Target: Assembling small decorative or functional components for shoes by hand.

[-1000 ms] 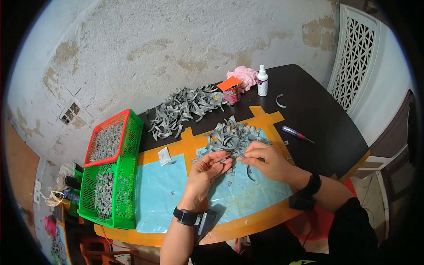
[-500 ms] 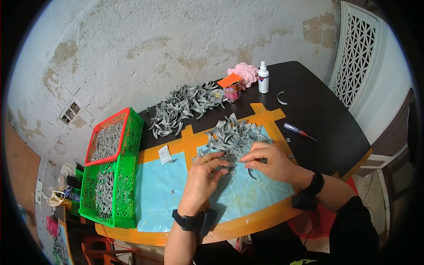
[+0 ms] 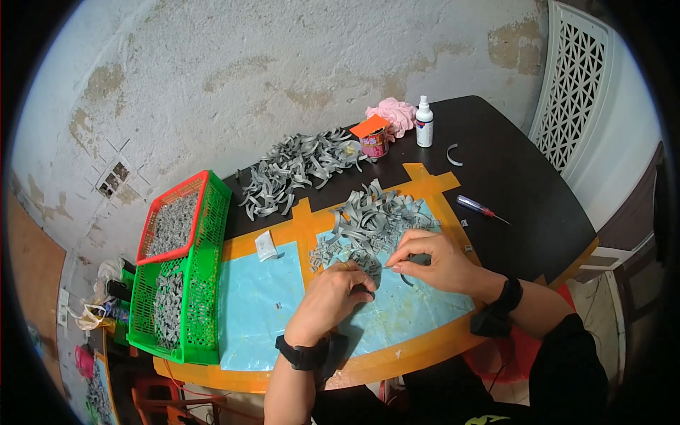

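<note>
My left hand (image 3: 330, 296) is low over the blue sheet with its fingers curled in and thumb and fingertips together. What it holds, if anything, is hidden. My right hand (image 3: 433, 263) pinches thumb against forefinger, and whatever is in the pinch is too small to make out. Just beyond both hands lies a heap of curved grey strips (image 3: 370, 216). Small grey pieces (image 3: 326, 249) are scattered around the heap's near and left sides. A single dark curved strip (image 3: 406, 280) rests on the sheet below my right fingertips.
Left stands a green basket (image 3: 200, 283) with a red basket (image 3: 203, 185) on it, both holding grey pieces. More curved strips (image 3: 283, 173) are piled at the back, beside a can (image 3: 375, 145), a pink cloth (image 3: 397, 117) and a white spray bottle (image 3: 424, 126). A screwdriver (image 3: 476, 205) lies right.
My left hand has curled its fingers in and shifted slightly down and right, uncovering small pieces behind it. The right hand stays nearly where it was, still pinching.
</note>
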The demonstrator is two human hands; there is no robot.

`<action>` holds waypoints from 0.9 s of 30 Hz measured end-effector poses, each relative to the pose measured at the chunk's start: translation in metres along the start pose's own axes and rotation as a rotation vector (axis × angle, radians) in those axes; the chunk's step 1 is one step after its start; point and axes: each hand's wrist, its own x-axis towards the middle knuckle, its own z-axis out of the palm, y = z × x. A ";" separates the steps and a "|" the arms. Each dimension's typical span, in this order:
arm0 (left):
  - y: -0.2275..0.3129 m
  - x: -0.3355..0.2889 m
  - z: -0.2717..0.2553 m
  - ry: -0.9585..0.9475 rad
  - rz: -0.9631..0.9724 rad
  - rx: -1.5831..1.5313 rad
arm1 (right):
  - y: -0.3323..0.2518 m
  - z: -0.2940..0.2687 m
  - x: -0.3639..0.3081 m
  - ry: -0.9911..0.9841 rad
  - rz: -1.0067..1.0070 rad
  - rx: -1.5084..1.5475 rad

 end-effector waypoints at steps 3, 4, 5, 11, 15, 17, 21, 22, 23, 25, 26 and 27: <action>0.001 0.002 0.000 -0.025 -0.050 -0.071 | 0.002 -0.001 0.000 -0.006 0.006 0.015; 0.000 0.001 0.001 0.004 -0.059 -0.127 | 0.002 0.000 0.000 -0.004 0.009 0.027; -0.001 0.001 0.003 0.032 -0.069 -0.183 | 0.003 0.000 -0.001 -0.002 0.012 0.039; -0.006 0.005 0.004 0.137 -0.192 -0.980 | 0.005 0.000 -0.001 -0.058 0.219 0.470; -0.002 0.006 0.004 0.141 -0.194 -1.022 | 0.001 -0.003 -0.002 -0.075 0.299 0.566; -0.003 0.007 0.006 0.130 -0.185 -1.044 | 0.002 -0.005 -0.002 -0.102 0.339 0.661; 0.000 0.007 0.010 0.113 -0.145 -1.053 | 0.001 -0.007 -0.002 -0.173 0.376 0.715; 0.000 0.007 0.010 0.099 -0.154 -1.052 | -0.001 -0.006 -0.001 -0.195 0.382 0.710; 0.000 0.007 0.010 0.085 -0.163 -1.051 | -0.002 -0.005 -0.001 -0.218 0.387 0.705; 0.001 0.007 0.010 0.069 -0.146 -1.039 | -0.003 -0.005 -0.001 -0.221 0.394 0.717; 0.002 0.007 0.010 0.053 -0.129 -1.027 | -0.003 -0.004 -0.001 -0.225 0.402 0.729; 0.003 0.007 0.009 0.053 -0.128 -1.026 | -0.003 -0.004 -0.002 -0.224 0.402 0.728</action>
